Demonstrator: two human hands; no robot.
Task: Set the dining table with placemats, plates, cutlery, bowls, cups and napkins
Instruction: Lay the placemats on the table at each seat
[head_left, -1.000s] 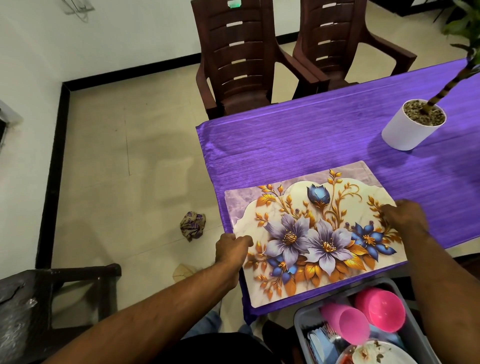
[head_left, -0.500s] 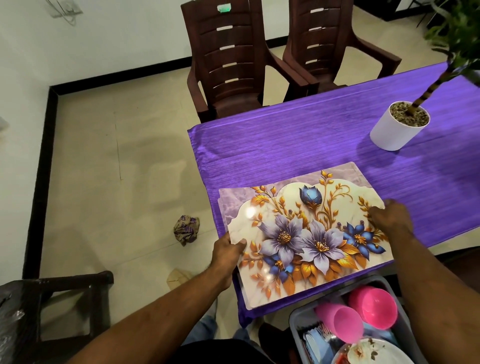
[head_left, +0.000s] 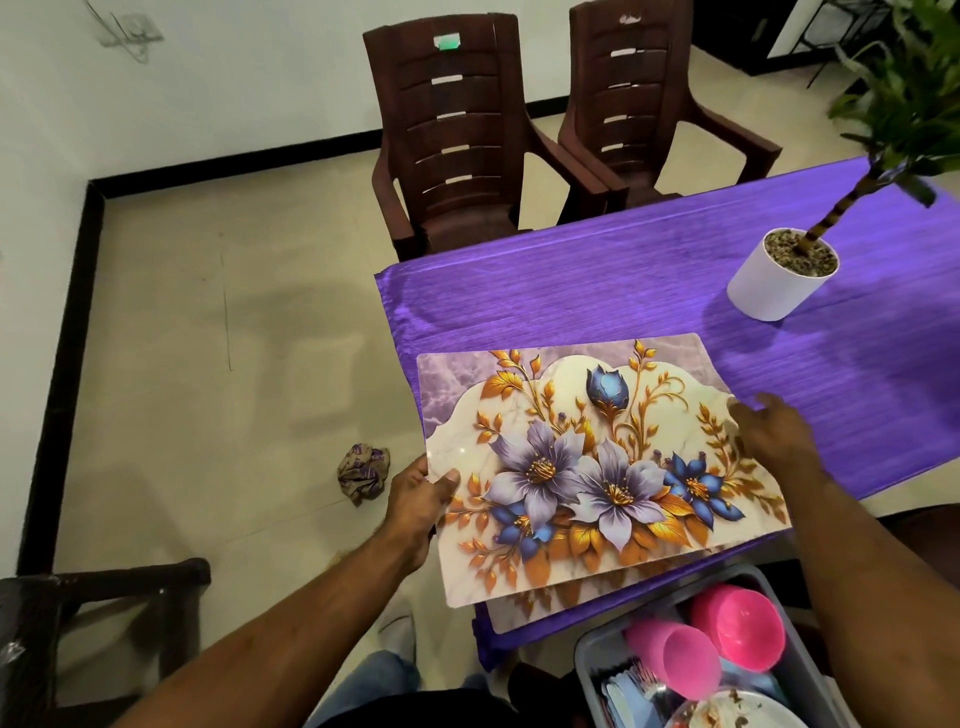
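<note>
A: Start at the left. What lies off the table?

B: A crumpled wrapper (head_left: 363, 472) sits on the tiled floor, well apart from the table's left edge. A dark chair (head_left: 93, 623) shows at the bottom left.

A: And the left hand?

B: The left hand (head_left: 418, 506) pinches the top placemat (head_left: 587, 467) at its left edge, thumb on the printed face, fingers curled beneath. That edge overhangs the left edge of the table (head_left: 649, 270), which wears a purple cloth.

A: Is the mat flat?

B: Its near-left corner seems raised. Under it, at the table's near edge, a strip of a second placemat (head_left: 524, 610) with the same floral print peeks out.

A: The right hand?

B: The right hand (head_left: 774, 434) rests on the top mat's right edge with fingers bent. I cannot tell whether they grip the mat or only press it.

A: What is behind?

B: Two brown chairs (head_left: 457, 156) stand side by side at the far edge.

A: And further right?

B: A white plant pot (head_left: 774, 286) stands near the far right corner. Below the table's near edge, a grey tub (head_left: 589, 670) holds two pink cups (head_left: 691, 660), cutlery (head_left: 639, 691) and a soiled plate (head_left: 737, 714).
</note>
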